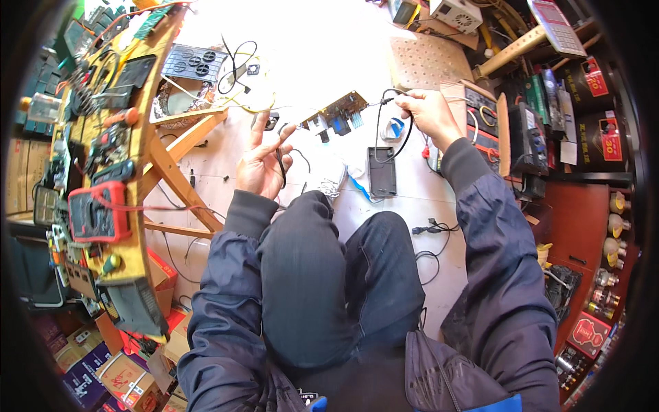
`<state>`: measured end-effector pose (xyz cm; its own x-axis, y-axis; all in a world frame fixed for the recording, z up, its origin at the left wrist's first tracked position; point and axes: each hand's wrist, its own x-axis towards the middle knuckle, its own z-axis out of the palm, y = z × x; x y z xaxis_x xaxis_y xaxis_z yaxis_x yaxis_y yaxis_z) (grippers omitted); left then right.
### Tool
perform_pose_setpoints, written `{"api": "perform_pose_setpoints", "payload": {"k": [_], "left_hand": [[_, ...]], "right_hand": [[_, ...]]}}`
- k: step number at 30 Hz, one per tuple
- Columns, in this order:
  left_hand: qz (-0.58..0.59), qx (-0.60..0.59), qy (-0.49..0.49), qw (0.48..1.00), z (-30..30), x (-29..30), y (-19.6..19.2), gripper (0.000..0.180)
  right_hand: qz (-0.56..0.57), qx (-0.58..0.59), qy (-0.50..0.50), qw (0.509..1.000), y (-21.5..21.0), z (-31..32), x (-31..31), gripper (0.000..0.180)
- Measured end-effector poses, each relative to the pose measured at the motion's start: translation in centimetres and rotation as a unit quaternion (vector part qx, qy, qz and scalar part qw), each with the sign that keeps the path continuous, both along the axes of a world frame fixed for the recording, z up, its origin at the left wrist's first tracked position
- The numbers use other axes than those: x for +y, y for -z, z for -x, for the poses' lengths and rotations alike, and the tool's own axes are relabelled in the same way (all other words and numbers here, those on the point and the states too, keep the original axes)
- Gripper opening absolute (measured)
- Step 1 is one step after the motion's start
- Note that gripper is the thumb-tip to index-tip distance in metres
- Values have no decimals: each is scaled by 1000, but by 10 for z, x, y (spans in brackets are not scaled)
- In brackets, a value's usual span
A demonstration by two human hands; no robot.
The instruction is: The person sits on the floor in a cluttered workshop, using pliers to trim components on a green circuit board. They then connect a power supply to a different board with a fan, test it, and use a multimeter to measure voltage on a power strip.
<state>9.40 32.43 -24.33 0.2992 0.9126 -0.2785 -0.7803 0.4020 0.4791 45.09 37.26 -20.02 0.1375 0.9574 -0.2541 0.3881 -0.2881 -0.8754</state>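
The person sits with knees drawn up, and both hands work out in front over the pale floor (226, 154). The right hand (427, 113) pinches a thin black cable (378, 127) between thumb and forefinger, close to where its plug meets the edge of a brown circuit board (341, 110). The board hangs in the air between the hands, tilted, so its connector side faces the right hand; that seems to be why the cable loops slack downward below it. The left hand (264, 161) is raised palm-up, fingers spread and released, with a second dark lead (281, 165) draped loosely across the palm rather than clenched. What carries the board's left end is hard to tell from this view; it may rest on the left fingertips.

Below the board, a black plastic case (382, 172) lies flat on the floor, just right of a white and blue bundle (350, 175).

Room is tight. On the left a wooden surface (154, 147) crowded with a red multimeter (93, 213) and tools stands on slanted legs that reach toward the left hand. On the right, stacked boxes and equipment (528, 137) wall in the right elbow. The open floor lies far ahead and between the knees and the board.
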Motion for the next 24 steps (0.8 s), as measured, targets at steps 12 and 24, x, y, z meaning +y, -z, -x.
{"api": "perform_pose_setpoints", "payload": {"k": [12, 24], "left_hand": [[154, 62, 15, 986, -2, 84, 161, 68], [148, 310, 123, 931, -17, 149, 194, 72]], "right_hand": [[95, -203, -56, 973, 190, 30, 124, 20], [143, -208, 78, 965, 285, -3, 191, 19]]}}
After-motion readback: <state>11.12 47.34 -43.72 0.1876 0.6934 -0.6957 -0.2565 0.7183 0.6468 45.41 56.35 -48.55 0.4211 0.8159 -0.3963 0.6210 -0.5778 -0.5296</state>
